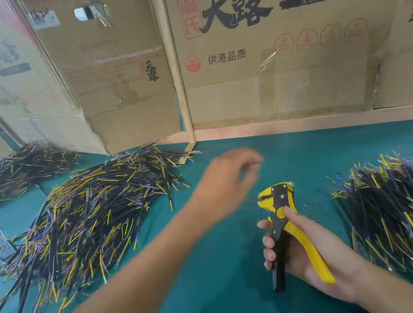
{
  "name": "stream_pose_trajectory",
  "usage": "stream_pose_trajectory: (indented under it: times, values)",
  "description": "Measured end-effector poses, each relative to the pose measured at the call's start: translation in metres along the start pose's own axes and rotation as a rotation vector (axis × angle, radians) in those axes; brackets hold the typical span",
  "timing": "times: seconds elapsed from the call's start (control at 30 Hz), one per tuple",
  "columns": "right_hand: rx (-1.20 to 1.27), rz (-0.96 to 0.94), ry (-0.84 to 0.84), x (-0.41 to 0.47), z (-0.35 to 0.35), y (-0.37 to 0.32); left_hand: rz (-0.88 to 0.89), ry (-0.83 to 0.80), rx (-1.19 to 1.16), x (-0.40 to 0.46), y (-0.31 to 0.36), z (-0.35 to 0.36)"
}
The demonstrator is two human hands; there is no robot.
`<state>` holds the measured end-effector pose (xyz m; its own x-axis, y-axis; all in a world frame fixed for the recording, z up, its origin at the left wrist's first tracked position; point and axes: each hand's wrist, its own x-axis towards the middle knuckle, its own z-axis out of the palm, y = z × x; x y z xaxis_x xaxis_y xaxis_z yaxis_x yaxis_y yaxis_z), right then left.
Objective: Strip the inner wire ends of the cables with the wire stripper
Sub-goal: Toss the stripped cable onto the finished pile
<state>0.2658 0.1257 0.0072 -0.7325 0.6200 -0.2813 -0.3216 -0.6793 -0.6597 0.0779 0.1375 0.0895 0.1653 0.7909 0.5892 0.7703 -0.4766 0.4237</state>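
Gripping the wire stripper (pixel 284 227) in our right hand (pixel 298 248), we hold it upright over the teal table cover (pixel 227 282), nearest to us; our fingers curl round the black handle, the yellow handle lies across our palm, and our thumb rests near the round yellow knob. The tool's yellow and black head points away from us, and its handles are spread apart. Small coloured scraps of insulation (pixel 309 209) lie scattered on the cover around the head. To the right of that hand, a pile of black cables (pixel 400 214) with yellow and purple inner wires fans out, its ends pointing toward the middle of the table. Our left forearm crosses the picture from the lower left, and our left hand (pixel 226 179) hangs above the cover just beyond the stripper, blurred; its fingers look loosely bent and we see nothing held in them, though the blur keeps us from being certain. To the left of it lies the largest heap of cables (pixel 91 215), the same black sheathing with yellow and purple ends. Farther back on the left a smaller heap (pixel 18 167) lies against the cardboard. Behind everything, printed cardboard boxes (pixel 277 45) stand flat on wooden strips (pixel 299 124), walling the table.
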Motion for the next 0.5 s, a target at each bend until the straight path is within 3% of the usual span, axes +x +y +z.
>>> stream_pose_trajectory:
  times: [0.13, 0.23, 0.33, 0.5]
  values:
    - [-0.122, -0.005, -0.002, -0.003, 0.003, -0.001, -0.466, -0.138, 0.658, -0.042, -0.098, -0.067]
    - [-0.189, -0.025, -0.002, -0.005, 0.008, 0.002, -0.654, -0.340, 0.982, -0.065, -0.134, -0.088]
    - [-0.213, -0.065, 0.015, -0.004, 0.016, -0.001, -0.732, -0.439, 0.978, -0.070, -0.150, -0.090]
    - [-0.187, -0.217, 0.084, 0.005, 0.035, -0.013, -0.808, -0.388, 0.831, -0.055, -0.153, -0.095]
